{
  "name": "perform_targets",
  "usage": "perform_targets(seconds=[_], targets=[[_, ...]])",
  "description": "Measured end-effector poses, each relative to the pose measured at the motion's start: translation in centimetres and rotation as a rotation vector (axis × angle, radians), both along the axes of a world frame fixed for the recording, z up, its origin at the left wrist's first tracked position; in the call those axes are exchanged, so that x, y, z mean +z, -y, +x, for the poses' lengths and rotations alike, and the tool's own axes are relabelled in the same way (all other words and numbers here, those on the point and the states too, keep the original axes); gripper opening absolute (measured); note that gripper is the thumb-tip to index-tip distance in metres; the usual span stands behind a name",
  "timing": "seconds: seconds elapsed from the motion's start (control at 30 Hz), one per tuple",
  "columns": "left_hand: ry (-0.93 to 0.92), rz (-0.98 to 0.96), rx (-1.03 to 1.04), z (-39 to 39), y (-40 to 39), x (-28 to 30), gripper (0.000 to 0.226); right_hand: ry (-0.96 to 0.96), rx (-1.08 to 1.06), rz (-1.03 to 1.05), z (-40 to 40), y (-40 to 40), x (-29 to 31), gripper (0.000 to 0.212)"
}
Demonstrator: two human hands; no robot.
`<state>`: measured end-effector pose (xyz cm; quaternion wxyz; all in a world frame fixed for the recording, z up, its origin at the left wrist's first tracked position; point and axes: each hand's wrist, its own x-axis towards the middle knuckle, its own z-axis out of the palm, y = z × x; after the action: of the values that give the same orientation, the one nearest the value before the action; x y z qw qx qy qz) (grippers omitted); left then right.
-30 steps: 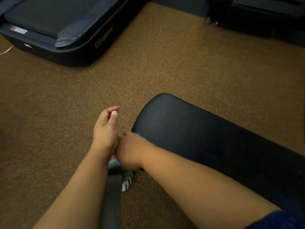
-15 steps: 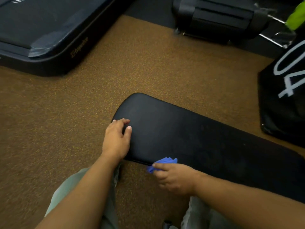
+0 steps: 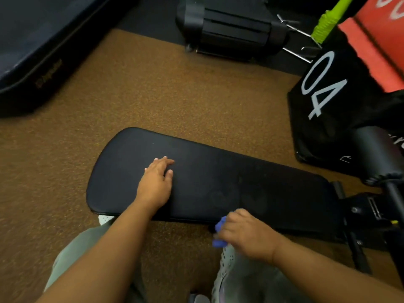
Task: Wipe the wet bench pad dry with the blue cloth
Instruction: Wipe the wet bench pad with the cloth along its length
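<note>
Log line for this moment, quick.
left hand: flat on bench pad | right hand: grips blue cloth at pad's near edge

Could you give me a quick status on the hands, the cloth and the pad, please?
Left hand flat on pad. Right hand grips cloth at pad's near edge. Nothing else on pad.

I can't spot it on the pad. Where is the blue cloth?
In the head view, the blue cloth is bunched in the right hand at the bench pad's near edge.
</note>
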<state>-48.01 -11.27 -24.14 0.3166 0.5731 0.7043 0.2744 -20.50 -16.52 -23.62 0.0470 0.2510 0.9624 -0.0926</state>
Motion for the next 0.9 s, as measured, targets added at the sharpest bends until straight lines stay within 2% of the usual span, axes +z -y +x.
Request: perform_targets(seconds=[0.1,0.17,0.23,0.33,0.43,0.53,0.67,0.9], targets=[[0.029,0.015,0.134,0.1,0.1,0.3,0.033,-0.454,-0.376,0.066,-4.5,-0.7,1.2,0.029],[0.022,0.038,0.197,0.3,0.0,0.5,0.033,-0.535,-0.555,0.140,-8.6,-2.1,1.3,0.031],[0.002,0.062,0.216,0.6,-0.2,0.6,0.033,-0.426,-0.624,0.075,-11.9,-3.6,0.8,0.034],[-0.039,0.043,0.187,1.1,-0.8,0.4,0.034,-0.137,-0.574,-0.139,-13.7,-4.2,-1.6,0.047],[-0.090,0.037,0.094,1.9,-1.0,-0.3,0.035,-0.155,-0.560,-0.069,-12.4,-3.8,-3.1,0.045],[-0.130,0.027,0.006,2.7,-1.1,-0.9,0.035,-0.147,-0.604,0.042,-10.2,-3.7,-3.3,0.053],[-0.177,-0.010,-0.073,3.3,-1.3,-1.0,0.037,-0.103,-0.827,0.043,-3.8,-4.0,-3.4,0.059],[-0.191,-0.022,-0.098,5.1,-1.9,-0.8,0.040,0.172,-1.384,0.114,13.7,-2.9,-2.5,0.061]])
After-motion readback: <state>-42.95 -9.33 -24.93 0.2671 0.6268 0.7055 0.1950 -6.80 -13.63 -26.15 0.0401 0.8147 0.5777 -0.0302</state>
